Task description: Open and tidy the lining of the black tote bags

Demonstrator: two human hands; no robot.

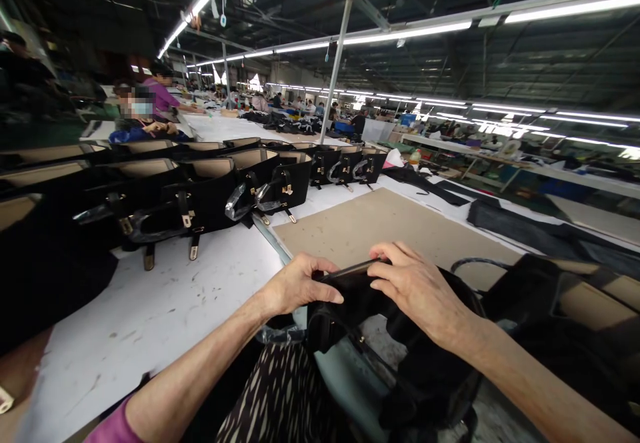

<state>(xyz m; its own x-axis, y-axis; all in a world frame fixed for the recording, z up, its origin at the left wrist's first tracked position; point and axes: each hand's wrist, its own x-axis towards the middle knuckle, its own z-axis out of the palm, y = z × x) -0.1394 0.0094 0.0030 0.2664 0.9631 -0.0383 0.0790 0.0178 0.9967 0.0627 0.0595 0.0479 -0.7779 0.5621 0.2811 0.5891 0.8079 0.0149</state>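
A black handbag (345,323) lies tilted at the table's near edge, over my lap. My left hand (305,286) pinches the left part of its upper edge between thumb and fingers. On the right, my right hand (407,283) grips the same edge, fingers curled over it and the thumb hidden behind the hand. A plastic-wrapped handle (283,334) shows below my left wrist. The bag's lower part falls into shadow, so its shape there is hard to make out.
Rows of black handbags (210,190) with beige insides and metal clasps stand to the left on white-covered table (175,310). A beige board (395,220) lies ahead. More bags (575,296) are at the right. Black pieces (530,226) lie behind them. A person in purple (163,93) is far left.
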